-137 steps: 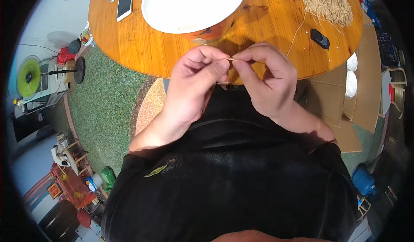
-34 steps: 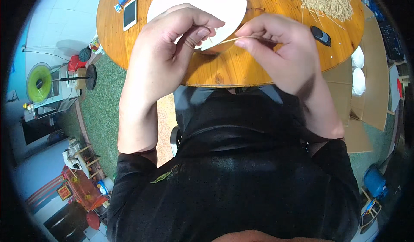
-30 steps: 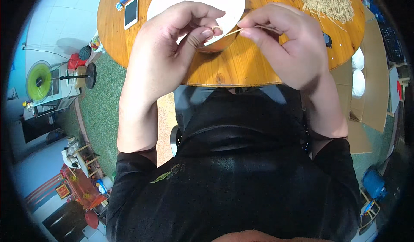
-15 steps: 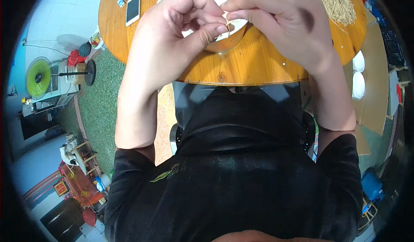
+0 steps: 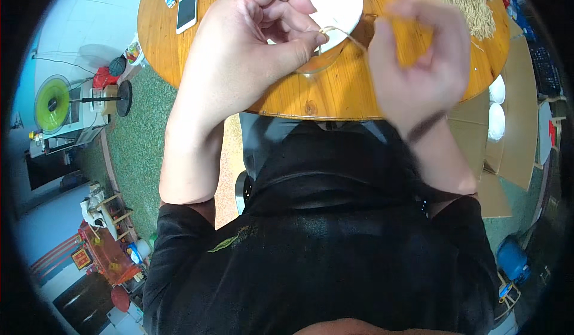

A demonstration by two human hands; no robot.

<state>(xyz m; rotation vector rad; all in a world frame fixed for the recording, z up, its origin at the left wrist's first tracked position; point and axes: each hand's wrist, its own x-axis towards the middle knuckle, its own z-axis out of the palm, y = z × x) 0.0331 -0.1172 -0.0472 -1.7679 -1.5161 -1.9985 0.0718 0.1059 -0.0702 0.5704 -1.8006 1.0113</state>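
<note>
Head view: pinching a thin, tan, fibre-like string (image 5: 351, 37) between the thumb and a curled finger of the left hand (image 5: 251, 51), with the forefinger lifted off the pinch. Holding the string in midair, arching it toward the right hand (image 5: 421, 75), above a round, varnished, orange-brown wooden table (image 5: 335, 99) and in line with the edge of a broad, white, oval dish (image 5: 344, 0). Spreading the right thumb and forefinger wide apart, showing too blurred to tell whether gripping the string's far end. Probably handling as nearly weightless, soft and limp, bending readily, slipping little between dry fingertips and hardly being fragile. Calling, most likely, for a light fingertip hold close to the left pinch, rather than a whole-hand grasp.
</note>
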